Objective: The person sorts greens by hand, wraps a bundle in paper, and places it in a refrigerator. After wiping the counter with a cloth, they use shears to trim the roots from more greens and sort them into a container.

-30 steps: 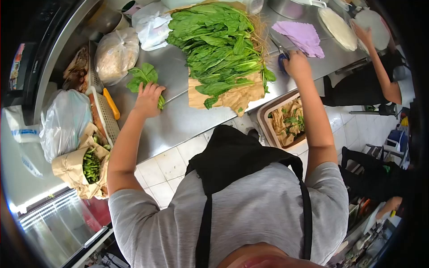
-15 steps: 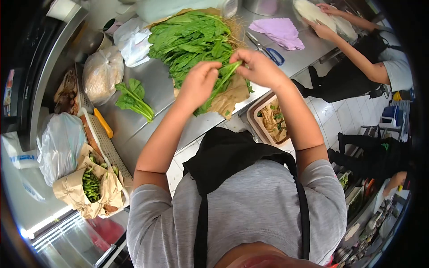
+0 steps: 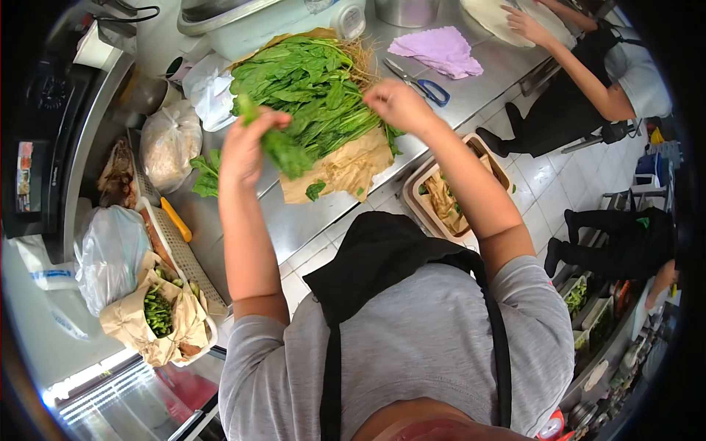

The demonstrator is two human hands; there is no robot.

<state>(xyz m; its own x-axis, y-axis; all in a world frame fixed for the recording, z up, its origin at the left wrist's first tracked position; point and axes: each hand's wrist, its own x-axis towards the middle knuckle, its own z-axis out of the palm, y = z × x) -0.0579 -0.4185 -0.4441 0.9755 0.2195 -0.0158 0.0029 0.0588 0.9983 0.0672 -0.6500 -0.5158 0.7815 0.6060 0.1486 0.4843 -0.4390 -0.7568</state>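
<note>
A big pile of leafy spinach [image 3: 298,81] lies on brown paper [image 3: 331,173] on the steel counter, its thin roots toward the right. My left hand [image 3: 244,151] is closed around a spinach sprig [image 3: 285,153], whose leaves are smeared by motion, left of the pile. At the pile's stem end, my right hand [image 3: 403,106] has its fingers pinched together; whatever they grip is too small to make out. Behind my left wrist, a separate small bunch of spinach [image 3: 206,175] rests on the counter, partly hidden.
Blue-handled scissors [image 3: 430,90] and a purple cloth [image 3: 441,51] lie right of the pile. Below the counter edge stands a bin [image 3: 415,202] with paper scraps. Bags and a basket [image 3: 187,268] line the left. A co-worker's hand [image 3: 526,26] touches a pale round item.
My left hand has moved left with the spinach sprig, away from my right hand. My right hand stays near the stems. The view has shifted slightly.
</note>
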